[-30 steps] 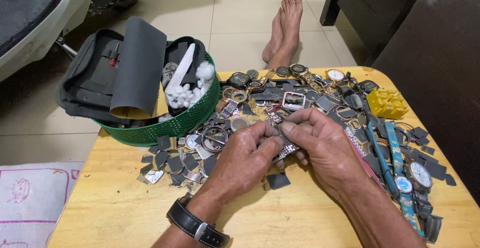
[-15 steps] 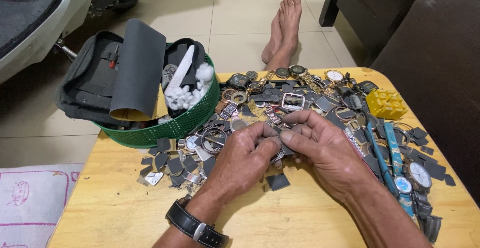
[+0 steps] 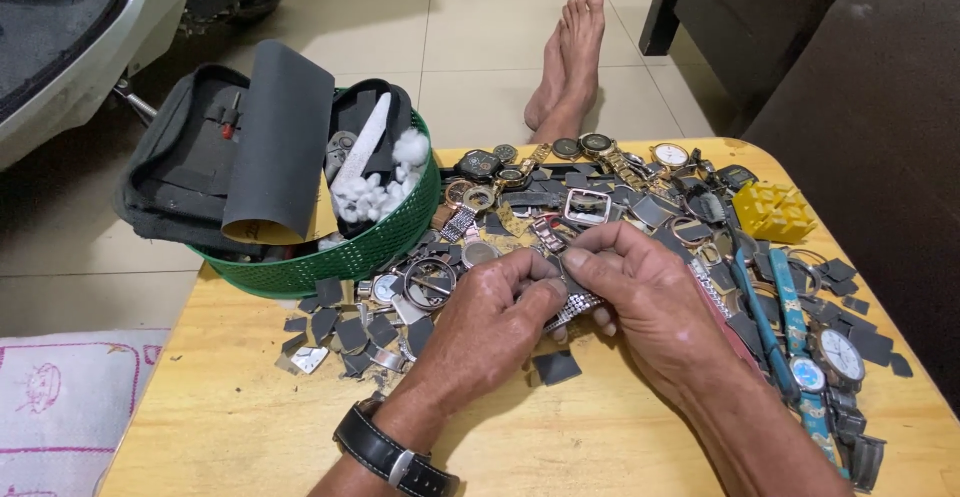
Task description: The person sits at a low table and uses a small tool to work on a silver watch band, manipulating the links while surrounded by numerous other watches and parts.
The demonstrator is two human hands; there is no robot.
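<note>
— What are the hands doing?
— The left hand (image 3: 500, 312) and right hand (image 3: 640, 292) meet, both pinched on one metal watch band (image 3: 572, 307) low over the table (image 3: 250, 427). Best kept low, grip steady.
— Counts?
— One green basket (image 3: 380, 242), one yellow block (image 3: 773, 212), watches too heaped to count.

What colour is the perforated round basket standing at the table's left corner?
Green: the basket shows best in the head view, the only view, left of both hands.

Even, soft light falls from above me, bright enough; my hands (image 3: 560, 307) cast faint shadows toward me on the wooden table (image 3: 230, 417). Sharp focus near them, edges slightly bowed, no glare.
</note>
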